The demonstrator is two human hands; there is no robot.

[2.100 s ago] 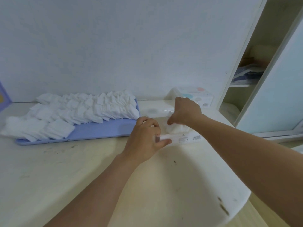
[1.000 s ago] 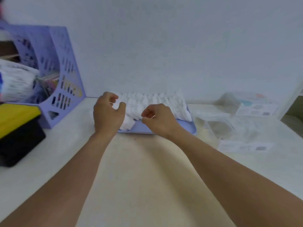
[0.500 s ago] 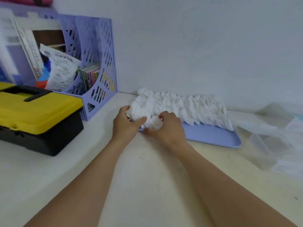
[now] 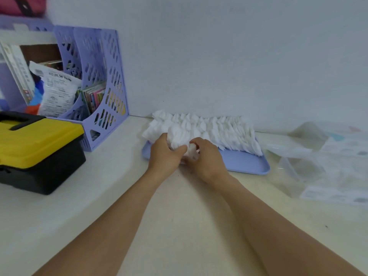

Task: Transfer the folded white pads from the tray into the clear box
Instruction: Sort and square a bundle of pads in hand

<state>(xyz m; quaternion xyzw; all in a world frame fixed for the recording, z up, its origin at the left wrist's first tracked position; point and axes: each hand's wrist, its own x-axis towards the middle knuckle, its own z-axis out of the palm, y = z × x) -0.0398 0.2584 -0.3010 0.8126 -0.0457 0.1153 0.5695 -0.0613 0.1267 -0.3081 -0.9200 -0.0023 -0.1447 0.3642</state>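
Observation:
Rows of folded white pads lie on a lilac tray against the wall. At the tray's left front corner, my left hand and my right hand meet around a bunch of the pads, both with fingers curled on it. The bunch sits bundled between my thumbs, slightly raised above the tray. The clear box stands open on the table to the right of the tray, blurred.
A yellow and black toolbox sits at the left. Behind it stands a lilac file rack with papers and packets. A second clear labelled box is at the far right by the wall.
Both hands left the clear box and came to the tray's left end. They now squeeze a bunch of pads together, and the view has swung left.

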